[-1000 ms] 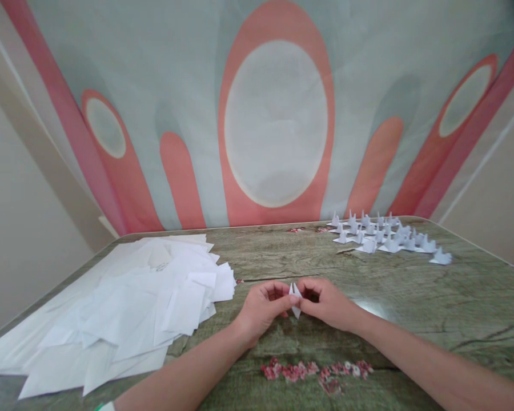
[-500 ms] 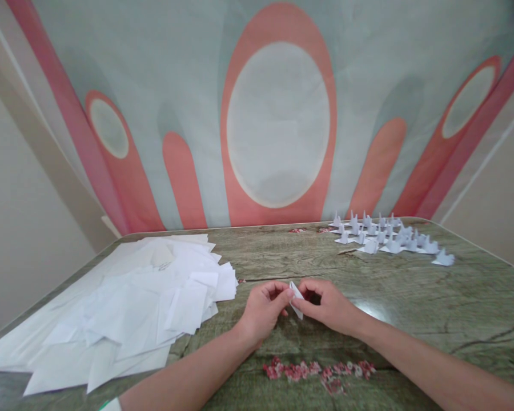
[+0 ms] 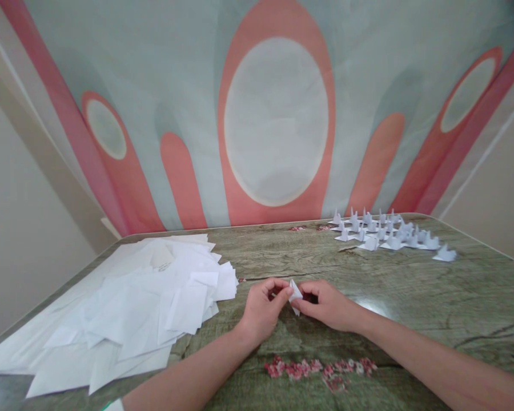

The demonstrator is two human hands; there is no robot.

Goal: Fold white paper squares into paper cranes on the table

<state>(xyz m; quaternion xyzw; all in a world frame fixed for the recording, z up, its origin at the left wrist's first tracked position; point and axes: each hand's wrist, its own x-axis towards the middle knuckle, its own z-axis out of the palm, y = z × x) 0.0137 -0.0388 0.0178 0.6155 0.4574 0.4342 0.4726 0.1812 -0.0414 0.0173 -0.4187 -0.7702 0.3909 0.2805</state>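
A small piece of folded white paper (image 3: 296, 292) is held upright between both hands, just above the middle of the wood-grain table (image 3: 257, 257). My left hand (image 3: 262, 305) pinches its left edge between thumb and fingers. From the other side my right hand (image 3: 325, 305) grips it, thumb in front and curled fingers partly behind the paper. The paper is narrow and pointed at top and bottom; its finer folds are too small to make out.
On the left spreads a large pile of loose white paper sheets (image 3: 137, 308). Several folded paper cranes (image 3: 370, 242) stand in rows at the back right. A pink flower print (image 3: 300, 368) marks the table's near side. Behind rises a patterned wall covering (image 3: 278, 120).
The folded paper has turned slightly between my fingers, and its lower point sits a little higher. Both hands stay almost in place; the view has tilted slightly.
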